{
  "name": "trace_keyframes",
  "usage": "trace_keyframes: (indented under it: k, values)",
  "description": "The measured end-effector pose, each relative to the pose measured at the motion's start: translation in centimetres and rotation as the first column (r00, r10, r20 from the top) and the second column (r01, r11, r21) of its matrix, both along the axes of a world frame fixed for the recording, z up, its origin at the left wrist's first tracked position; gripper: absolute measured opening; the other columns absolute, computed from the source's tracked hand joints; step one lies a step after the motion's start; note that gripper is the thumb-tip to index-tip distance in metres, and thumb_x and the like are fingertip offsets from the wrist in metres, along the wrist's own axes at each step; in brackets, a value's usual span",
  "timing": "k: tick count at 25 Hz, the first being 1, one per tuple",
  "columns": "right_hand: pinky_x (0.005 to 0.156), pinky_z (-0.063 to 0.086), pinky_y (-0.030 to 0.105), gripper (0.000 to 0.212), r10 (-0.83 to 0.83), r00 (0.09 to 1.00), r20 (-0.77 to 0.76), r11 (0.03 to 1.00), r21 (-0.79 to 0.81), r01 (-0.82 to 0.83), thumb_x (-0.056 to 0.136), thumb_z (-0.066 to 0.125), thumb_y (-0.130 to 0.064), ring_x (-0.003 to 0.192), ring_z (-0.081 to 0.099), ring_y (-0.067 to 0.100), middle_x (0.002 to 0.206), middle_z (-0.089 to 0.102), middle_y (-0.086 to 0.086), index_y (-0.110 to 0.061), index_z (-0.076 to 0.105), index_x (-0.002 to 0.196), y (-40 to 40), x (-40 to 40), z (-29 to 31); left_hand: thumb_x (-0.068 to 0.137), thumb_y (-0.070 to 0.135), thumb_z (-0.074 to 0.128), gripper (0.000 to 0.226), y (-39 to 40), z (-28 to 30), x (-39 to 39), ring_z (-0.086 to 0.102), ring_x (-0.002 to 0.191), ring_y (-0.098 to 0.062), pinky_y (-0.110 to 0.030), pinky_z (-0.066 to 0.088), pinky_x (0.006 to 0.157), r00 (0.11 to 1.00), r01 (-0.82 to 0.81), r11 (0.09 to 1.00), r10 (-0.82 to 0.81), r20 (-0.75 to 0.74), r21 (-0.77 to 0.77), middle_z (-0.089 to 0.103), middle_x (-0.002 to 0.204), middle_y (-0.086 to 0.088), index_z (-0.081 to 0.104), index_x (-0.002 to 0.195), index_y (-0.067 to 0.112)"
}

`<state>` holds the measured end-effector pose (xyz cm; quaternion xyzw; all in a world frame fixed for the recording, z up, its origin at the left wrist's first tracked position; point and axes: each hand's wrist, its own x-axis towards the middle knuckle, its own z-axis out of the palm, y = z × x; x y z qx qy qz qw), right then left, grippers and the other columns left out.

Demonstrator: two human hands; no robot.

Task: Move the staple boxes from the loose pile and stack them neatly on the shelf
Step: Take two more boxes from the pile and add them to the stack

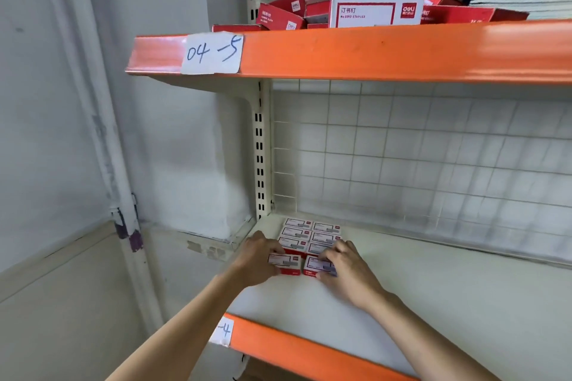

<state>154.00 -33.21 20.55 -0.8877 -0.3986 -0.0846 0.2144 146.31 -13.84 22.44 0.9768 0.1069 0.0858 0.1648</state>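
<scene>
White shelving [433,303] with orange edges carries two neat columns of staple boxes [309,233] at its far left corner. One near box [286,263] is gripped by the left hand [258,260], another [317,266] by the right hand [346,269]. Loose red boxes [356,6] are piled on the upper shelf [371,49].

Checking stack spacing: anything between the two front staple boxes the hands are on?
Head view: only a narrow bare gap between the left front box and right front box; nothing sits in it.

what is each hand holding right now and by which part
Each hand grips one front staple box by its sides: left hand the left box, right hand the right box.
</scene>
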Motion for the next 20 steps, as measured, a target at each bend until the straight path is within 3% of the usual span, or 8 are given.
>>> trace_keyframes:
  k: [2, 5, 12, 16, 20]
  values:
    - [0.098, 0.030, 0.020, 0.037, -0.020, 1.000, 0.002, 1.000, -0.001, 0.020, 0.089, 0.058, -0.034, 0.120, 0.036, 0.015, 0.121, 0.047, 0.000, -0.018, 0.058, 0.122, 0.5, -0.2, 0.1, 0.075, 0.026, 0.075, 0.040, 0.6, -0.2, 0.5, 0.048, 0.098, -0.015, -0.021, 0.039, 0.084, 1.000, 0.023, 0.999, -0.023, 0.010, -0.025, 0.049, 0.113, -0.002, 0.063, 0.113, 0.023]
    - [0.099, 0.031, 0.020, 0.035, -0.046, 0.999, -0.003, 0.999, -0.001, 0.046, 0.089, 0.058, -0.031, 0.122, 0.037, 0.016, 0.123, 0.048, 0.001, -0.017, 0.059, 0.121, 1.0, -0.4, 0.2, 0.075, 0.025, 0.074, 0.036, 1.0, -0.4, 1.1, 0.050, 0.104, -0.016, -0.026, 0.045, 0.092, 0.998, 0.066, 0.996, -0.065, 0.020, -0.063, 0.047, 0.110, 0.000, 0.062, 0.109, 0.023]
    - [0.095, 0.034, 0.019, 0.035, -0.101, 0.995, 0.011, 0.995, -0.013, 0.101, 0.090, 0.057, -0.030, 0.117, 0.043, 0.016, 0.119, 0.052, 0.000, -0.017, 0.059, 0.122, -0.7, -1.1, 1.1, 0.077, 0.024, 0.065, 0.036, 0.1, 0.5, 1.6, 0.039, 0.110, -0.017, -0.025, 0.039, 0.090, 0.981, 0.195, 0.979, -0.196, 0.011, 0.059, 0.046, 0.112, 0.000, 0.058, 0.112, 0.022]
    - [0.091, 0.033, 0.019, 0.028, -0.143, 0.989, 0.047, 0.986, -0.076, 0.147, 0.090, 0.052, -0.021, 0.113, 0.047, 0.020, 0.113, 0.056, 0.004, -0.013, 0.060, 0.115, -3.8, -1.7, 1.8, 0.080, 0.021, 0.061, 0.026, -3.1, 1.7, 1.6, 0.051, 0.108, -0.020, -0.033, 0.046, 0.093, 0.951, 0.307, 0.950, -0.309, 0.029, 0.062, 0.055, 0.113, -0.004, 0.061, 0.106, 0.015]
    - [0.095, 0.037, 0.023, 0.033, -0.187, 0.982, 0.034, 0.970, -0.153, 0.190, 0.091, 0.049, -0.020, 0.116, 0.046, 0.017, 0.122, 0.054, 0.001, -0.013, 0.054, 0.123, -8.2, -2.7, 2.1, 0.084, 0.023, 0.057, 0.019, -7.8, 2.1, 1.9, 0.056, 0.104, -0.022, -0.034, 0.048, 0.089, 0.918, 0.393, 0.916, -0.395, 0.024, 0.079, 0.059, 0.109, -0.005, 0.063, 0.101, 0.015]
